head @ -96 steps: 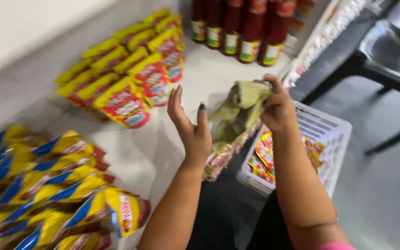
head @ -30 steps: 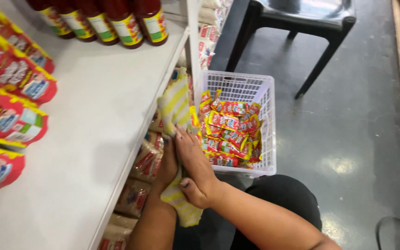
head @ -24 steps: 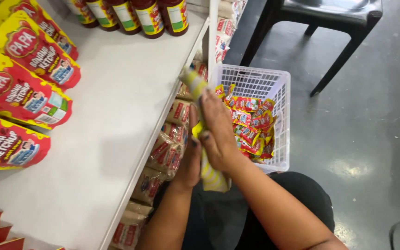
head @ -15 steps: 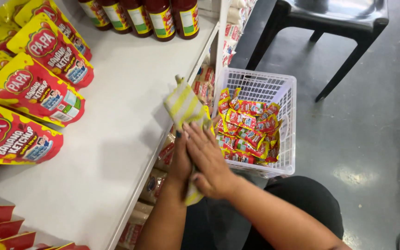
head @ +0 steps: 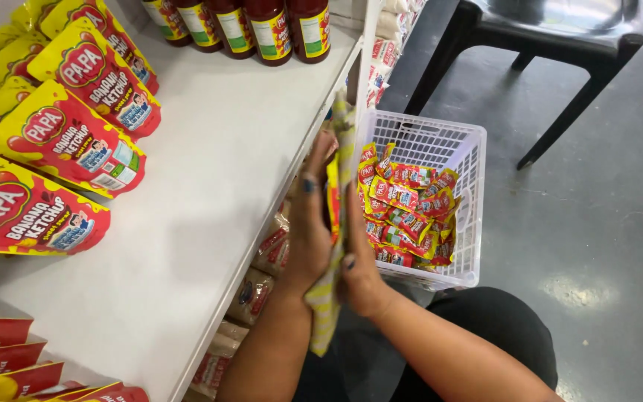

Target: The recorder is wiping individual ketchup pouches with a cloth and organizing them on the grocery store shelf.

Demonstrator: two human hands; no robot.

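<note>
A yellow-green checked cloth [head: 342, 149] stands on edge, pressed flat between my two palms at the front edge of a white shelf [head: 210, 179]. My left hand [head: 308, 223] lies against its left face, fingers pointing away from me. My right hand [head: 359, 264] presses the other face, mostly hidden behind the cloth. The cloth's lower end [head: 323, 316] hangs below my wrists. Just right of my hands sits a white plastic basket [head: 464, 160] holding several red and yellow sachets [head: 403, 212].
Red and yellow sauce pouches [head: 76, 126] lie on the shelf at left, dark sauce bottles [head: 251, 26] at its back. Packets [head: 262, 260] fill the lower shelf. A black chair [head: 560, 45] stands on the grey floor beyond the basket.
The cloth was loose and bunched at first, then folded. It has turned from lying across my hands to standing edge-on between my palms, and the view has drifted left along the shelf.
</note>
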